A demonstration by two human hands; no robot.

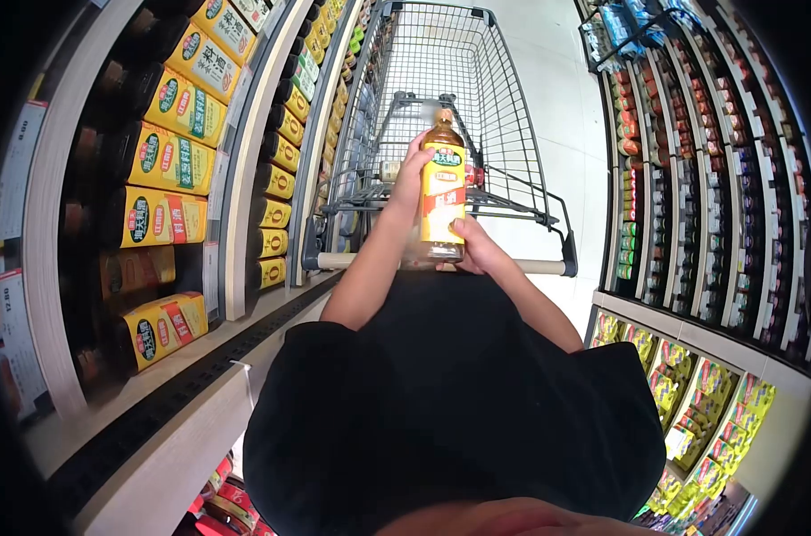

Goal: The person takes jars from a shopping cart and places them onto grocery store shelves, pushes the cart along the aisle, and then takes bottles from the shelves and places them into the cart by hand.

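A bottle of cooking wine (444, 183) with a yellow, red and white label stands nearly upright in front of my chest, its label facing me. My left hand (412, 174) is closed around its upper left side, near the shoulder. My right hand (477, 245) grips the lower right side, thumb on the label and fingers partly hidden behind the base. Just beyond the bottle is a metal shopping cart (513, 107), its handle (539, 267) running below and behind the bottle.
Shelves on the left hold rows of similar yellow-labelled bottles (166, 214), with price tags (17, 322) along the edges. To the right, racks carry many small jars (714, 223), and yellow packets (714, 384) fill a lower shelf. Pale floor tiles (562, 89) run beside the cart.
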